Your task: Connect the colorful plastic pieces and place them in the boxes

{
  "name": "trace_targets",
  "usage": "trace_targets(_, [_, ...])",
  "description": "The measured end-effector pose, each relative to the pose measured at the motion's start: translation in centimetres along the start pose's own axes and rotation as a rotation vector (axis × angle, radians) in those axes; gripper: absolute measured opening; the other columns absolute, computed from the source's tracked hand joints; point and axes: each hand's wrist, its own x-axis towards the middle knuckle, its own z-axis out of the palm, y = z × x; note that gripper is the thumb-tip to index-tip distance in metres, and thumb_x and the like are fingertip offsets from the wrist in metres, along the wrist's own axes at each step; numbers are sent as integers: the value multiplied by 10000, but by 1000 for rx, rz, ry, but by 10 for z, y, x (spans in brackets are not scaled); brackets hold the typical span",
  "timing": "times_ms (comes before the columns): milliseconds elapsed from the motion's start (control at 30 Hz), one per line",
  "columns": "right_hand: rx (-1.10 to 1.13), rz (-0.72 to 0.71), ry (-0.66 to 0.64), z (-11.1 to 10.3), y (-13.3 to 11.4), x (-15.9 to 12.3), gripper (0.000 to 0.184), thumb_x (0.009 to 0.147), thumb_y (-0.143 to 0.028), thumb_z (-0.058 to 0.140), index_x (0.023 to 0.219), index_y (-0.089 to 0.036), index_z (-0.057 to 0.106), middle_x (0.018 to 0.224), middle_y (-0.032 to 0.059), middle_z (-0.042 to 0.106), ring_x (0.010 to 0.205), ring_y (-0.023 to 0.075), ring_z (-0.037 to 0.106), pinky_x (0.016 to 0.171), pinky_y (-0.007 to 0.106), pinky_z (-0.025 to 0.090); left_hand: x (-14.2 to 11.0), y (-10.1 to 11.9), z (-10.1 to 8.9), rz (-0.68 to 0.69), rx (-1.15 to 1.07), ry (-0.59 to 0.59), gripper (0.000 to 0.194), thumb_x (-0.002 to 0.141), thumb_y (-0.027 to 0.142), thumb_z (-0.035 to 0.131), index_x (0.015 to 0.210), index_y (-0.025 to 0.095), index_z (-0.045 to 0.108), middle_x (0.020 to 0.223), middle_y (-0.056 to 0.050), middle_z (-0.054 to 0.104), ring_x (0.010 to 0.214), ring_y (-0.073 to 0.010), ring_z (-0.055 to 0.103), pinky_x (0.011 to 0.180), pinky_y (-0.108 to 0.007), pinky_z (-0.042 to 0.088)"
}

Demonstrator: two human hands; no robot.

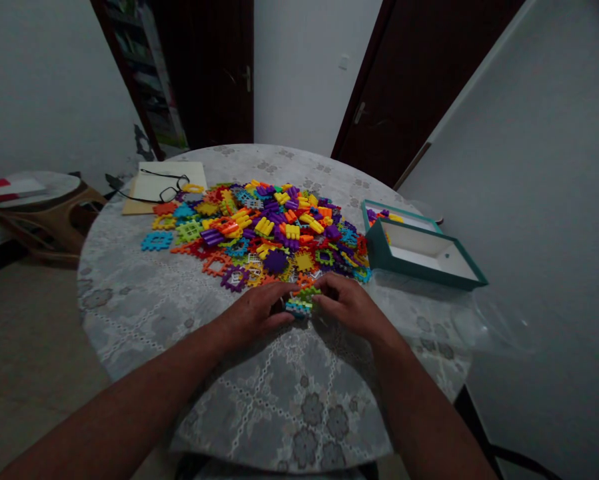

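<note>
Between my two hands, just above the table's near half, is a small assembly of interlocking plastic building pieces (299,307), blue and light green. My left hand (260,308) grips its left side, thumb below and fingers curled over the top. From the right, my right hand (346,300) pinches the green piece (310,293) between thumb and fingers. The fingers partly hide where the pieces join. Right behind my hands spreads a big heap of colourful interlocking pieces (279,223), with flat toothed squares, open frames and ribbed blocks in purple, yellow, orange, red, blue and green.
A round table with a patterned grey cloth (129,300) carries everything. At right are a green open box (424,257), a second tray with some pieces (404,217) and clear plastic packaging (494,320). Glasses (168,195) rest on a pad (194,172) at left. A stool (44,220) stands beyond.
</note>
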Motion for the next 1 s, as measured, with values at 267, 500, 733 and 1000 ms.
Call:
trace_targets(267, [22, -111, -116, 3, -18, 0, 280, 1038, -204, 604, 1241, -249, 791, 1087, 47, 784, 1009, 201, 718, 924, 340, 541, 2, 0, -2, 35, 34, 11, 409, 992, 256, 724, 1398, 285, 694, 1125, -64, 707, 1026, -233, 659, 945, -388, 534])
trace_targets(500, [201, -5, -106, 7, -13, 0, 283, 1022, -248, 617, 1239, -257, 798, 1167, 47, 810, 1057, 213, 753, 962, 364, 586, 2, -1, -2, 38, 26, -2, 403, 994, 256, 726, 1394, 281, 688, 1133, -58, 692, 1040, -229, 663, 922, -358, 525])
trace_targets(733, [279, 9, -166, 10, -9, 2, 276, 996, -211, 607, 1190, -241, 800, 1165, 53, 811, 1070, 226, 754, 987, 404, 593, 3, 4, -1, -10, -61, 14, 414, 963, 236, 743, 1369, 250, 666, 1167, -63, 735, 1027, -221, 696, 933, -352, 536])
trace_targets(1000, [88, -64, -59, 17, 2, 4, 294, 1007, -155, 553, 1155, -248, 790, 1138, 56, 802, 1069, 222, 746, 994, 406, 599, 4, 2, 0, 48, -13, -8, 246, 995, 271, 701, 1240, 254, 697, 1149, -56, 741, 1073, -237, 690, 942, -357, 527])
